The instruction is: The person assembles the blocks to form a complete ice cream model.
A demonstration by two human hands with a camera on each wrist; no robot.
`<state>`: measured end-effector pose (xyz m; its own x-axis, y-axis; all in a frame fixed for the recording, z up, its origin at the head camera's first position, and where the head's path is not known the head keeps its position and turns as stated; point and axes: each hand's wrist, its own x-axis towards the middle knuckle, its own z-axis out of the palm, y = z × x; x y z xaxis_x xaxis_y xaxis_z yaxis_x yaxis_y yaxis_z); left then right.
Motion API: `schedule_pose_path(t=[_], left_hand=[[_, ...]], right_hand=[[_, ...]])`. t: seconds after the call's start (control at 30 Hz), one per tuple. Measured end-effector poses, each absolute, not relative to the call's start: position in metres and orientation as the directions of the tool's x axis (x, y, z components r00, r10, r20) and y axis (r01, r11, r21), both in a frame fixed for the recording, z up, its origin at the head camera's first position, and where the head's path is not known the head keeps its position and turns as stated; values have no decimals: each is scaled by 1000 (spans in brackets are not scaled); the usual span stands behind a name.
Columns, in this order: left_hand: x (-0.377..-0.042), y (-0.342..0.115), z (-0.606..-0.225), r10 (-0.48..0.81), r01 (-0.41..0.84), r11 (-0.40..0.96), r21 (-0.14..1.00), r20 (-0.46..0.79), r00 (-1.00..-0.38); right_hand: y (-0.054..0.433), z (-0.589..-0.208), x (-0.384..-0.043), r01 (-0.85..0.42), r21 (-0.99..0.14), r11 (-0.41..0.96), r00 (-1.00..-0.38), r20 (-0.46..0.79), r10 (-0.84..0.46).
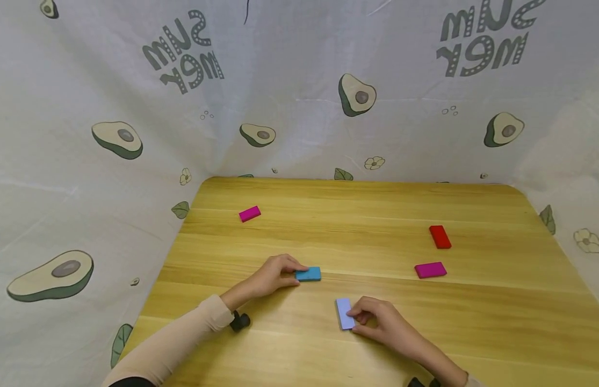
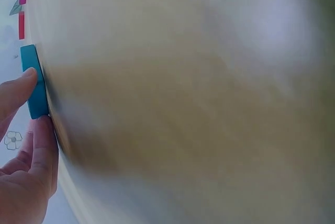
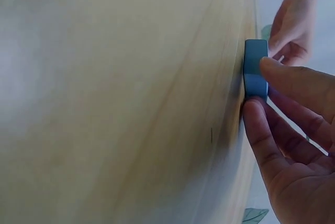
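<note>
My left hand (image 1: 272,275) pinches one end of a flat blue block (image 1: 312,274) lying on the wooden table (image 1: 357,215). In the left wrist view, the thumb (image 2: 18,90) rests on that block's face and a finger touches its end. Nearer to me, my right hand (image 1: 383,322) grips a lavender block (image 1: 344,313) by its right side and near end. In the right wrist view this block (image 3: 256,85) looks bluish, with the thumb on its face and a fingertip at its lower end; the left hand shows behind it.
At the back left lies a magenta block (image 1: 250,214). Over on the right are a red block (image 1: 440,237) and, just in front of it, another magenta block (image 1: 431,270). A white cloth (image 1: 299,59) printed with avocados hangs behind the table and along its sides.
</note>
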<state>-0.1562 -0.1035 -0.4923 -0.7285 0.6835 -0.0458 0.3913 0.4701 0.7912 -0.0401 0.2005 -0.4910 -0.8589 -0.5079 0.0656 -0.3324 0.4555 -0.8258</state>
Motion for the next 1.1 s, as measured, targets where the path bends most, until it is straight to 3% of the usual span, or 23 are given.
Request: schedule_pose_path(t=[1.1], left_hand=[[-151, -78, -495, 711, 412, 479, 775, -67, -700]], right_hand=[[193, -495, -45, -244, -870, 428, -881, 14, -474]])
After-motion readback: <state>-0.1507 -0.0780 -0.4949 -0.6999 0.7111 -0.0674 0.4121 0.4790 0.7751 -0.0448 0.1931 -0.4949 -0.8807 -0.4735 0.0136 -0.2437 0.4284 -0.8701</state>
